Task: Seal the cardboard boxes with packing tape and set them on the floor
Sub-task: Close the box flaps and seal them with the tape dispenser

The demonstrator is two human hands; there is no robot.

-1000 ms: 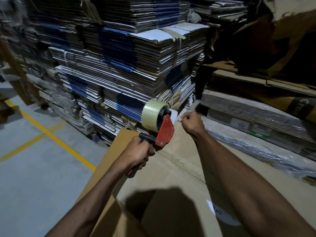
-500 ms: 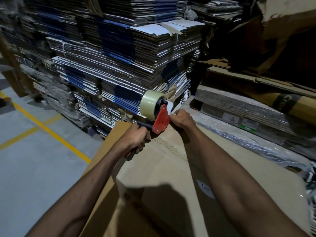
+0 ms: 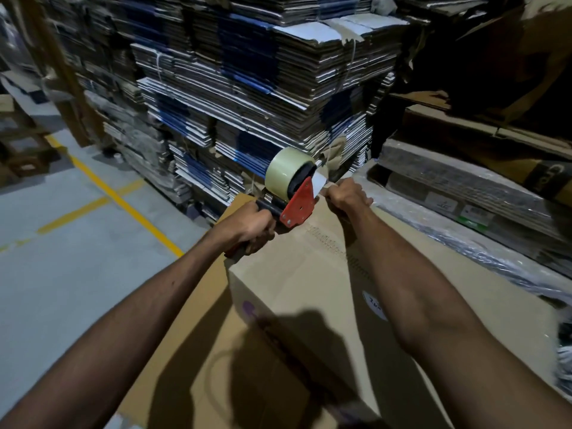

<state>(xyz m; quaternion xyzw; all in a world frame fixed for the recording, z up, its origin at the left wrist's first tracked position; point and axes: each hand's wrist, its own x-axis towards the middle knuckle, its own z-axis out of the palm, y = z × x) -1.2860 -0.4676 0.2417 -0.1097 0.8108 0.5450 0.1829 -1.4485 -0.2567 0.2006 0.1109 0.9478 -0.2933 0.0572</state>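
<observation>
- Left hand (image 3: 252, 227): grip closed round the black handle of the tape dispenser (image 3: 294, 199), fingers curled under it.
- Dispenser: one, red side plate, one roll of pale tape (image 3: 283, 167) mounted on top. It sits at the far end of the cardboard box (image 3: 297, 292), at 12 o'clock from the box's middle.
- Right hand (image 3: 348, 196): grip closed on the loose tape end (image 3: 320, 182), pinched just at 3 o'clock of the dispenser, over the box's far edge.
- Box: one, large, brown, closed top seam running from 6 to 12 o'clock. It lies between both forearms.
- Count: two hands, one dispenser, one roll, one box under work.
- Against the frame 0.5 s ago: both hands hold the same objects; the right hand has stayed close beside the dispenser's plate, where 1.0 s ago it was apart from it.
- Writing: round white sticker (image 3: 374, 306) on the box top carries handwritten marks, partly hidden by the right forearm, not readable.
- Stacks of flattened cartons (image 3: 263, 88) at 12 o'clock; wrapped bundles (image 3: 464, 205) at 2 o'clock, labels too small to read.
- Grey floor (image 3: 77, 258) with yellow lines at 9 o'clock.
</observation>
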